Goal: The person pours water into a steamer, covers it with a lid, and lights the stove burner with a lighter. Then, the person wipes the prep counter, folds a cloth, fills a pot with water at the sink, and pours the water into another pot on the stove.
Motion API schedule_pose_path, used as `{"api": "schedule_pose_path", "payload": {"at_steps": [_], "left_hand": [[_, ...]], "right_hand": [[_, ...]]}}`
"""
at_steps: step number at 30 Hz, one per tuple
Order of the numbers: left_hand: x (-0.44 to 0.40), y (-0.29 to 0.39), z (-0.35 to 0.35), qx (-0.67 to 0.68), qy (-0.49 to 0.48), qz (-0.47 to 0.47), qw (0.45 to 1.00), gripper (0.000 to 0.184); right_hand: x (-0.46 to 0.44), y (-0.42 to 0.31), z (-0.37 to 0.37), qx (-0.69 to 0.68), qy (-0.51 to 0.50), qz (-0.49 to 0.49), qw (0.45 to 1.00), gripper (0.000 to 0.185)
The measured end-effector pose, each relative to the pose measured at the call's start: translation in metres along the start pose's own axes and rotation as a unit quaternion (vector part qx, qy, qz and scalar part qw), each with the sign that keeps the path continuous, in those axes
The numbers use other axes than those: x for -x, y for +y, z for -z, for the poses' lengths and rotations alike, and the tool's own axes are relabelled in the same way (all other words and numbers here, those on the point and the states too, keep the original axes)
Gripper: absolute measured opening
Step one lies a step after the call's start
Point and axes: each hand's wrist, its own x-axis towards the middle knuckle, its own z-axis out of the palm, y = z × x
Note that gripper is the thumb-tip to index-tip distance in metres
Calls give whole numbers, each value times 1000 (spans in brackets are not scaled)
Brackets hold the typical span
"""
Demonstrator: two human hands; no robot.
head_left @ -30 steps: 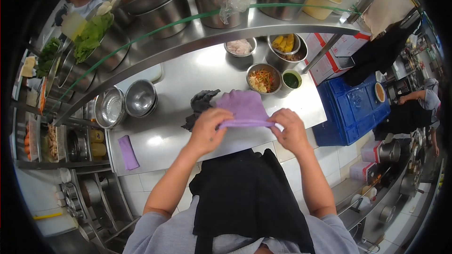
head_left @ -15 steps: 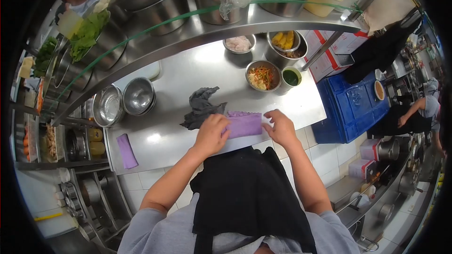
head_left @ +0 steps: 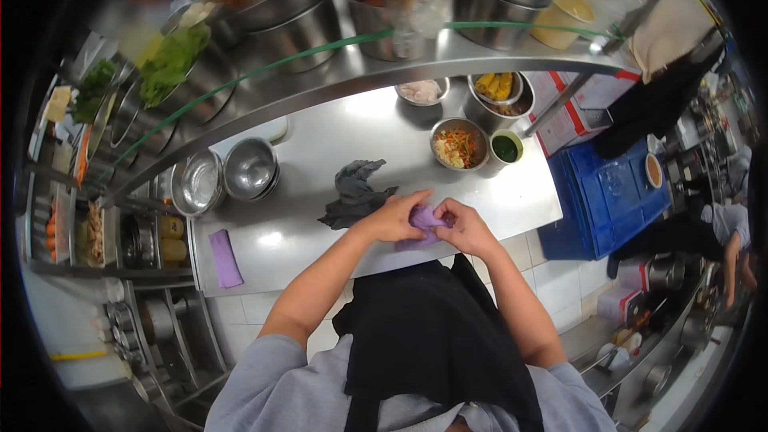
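Observation:
Near the table's front edge, a purple cloth point(head_left: 417, 242) is bunched between my two hands. My left hand point(head_left: 398, 218) curls around its left side, with the thumb near the gathered part. From the right, my right hand point(head_left: 466, 228) pinches the cloth's upper edge with bent fingers. A crumpled dark grey cloth point(head_left: 353, 195) lies just left of and behind my left hand. Farther left, a second purple cloth point(head_left: 225, 258), folded into a narrow strip, rests by the table's left end.
Metal bowls point(head_left: 250, 168) stand at the table's left. At the back right are a bowl of shredded vegetables point(head_left: 458, 145), a cup of green sauce point(head_left: 506, 147) and a bowl of pale food point(head_left: 422, 91). A steel shelf point(head_left: 320, 78) crosses above. A blue bin point(head_left: 596, 200) stands right.
The purple cloth, flat and folded lengthwise before, is now gathered up between my hands. My hands have come closer together. The view has shifted slightly.

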Motion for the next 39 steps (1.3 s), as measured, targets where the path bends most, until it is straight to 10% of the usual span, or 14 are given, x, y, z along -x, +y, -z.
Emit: {"api": "schedule_pose_path", "payload": {"at_steps": [5,11,20,30,39], "left_hand": [[6,-1,20,217,6,70,974,40],[-29,-10,78,443,234,55,864,28],[-202,-134,280,179,359,-5,916,44],[71,-138,18,-466,78,-96,876,72],[22,-69,-59,-358,-61,-267,893,74]], "right_hand": [[15,-45,28,-68,103,41,992,30],[81,32,47,-119,274,-52,953,26],[220,148,-96,-187,488,-254,814,18],[365,171,-362,-154,473,-585,640,32],[327,180,-357,-116,484,-522,692,34]]}}
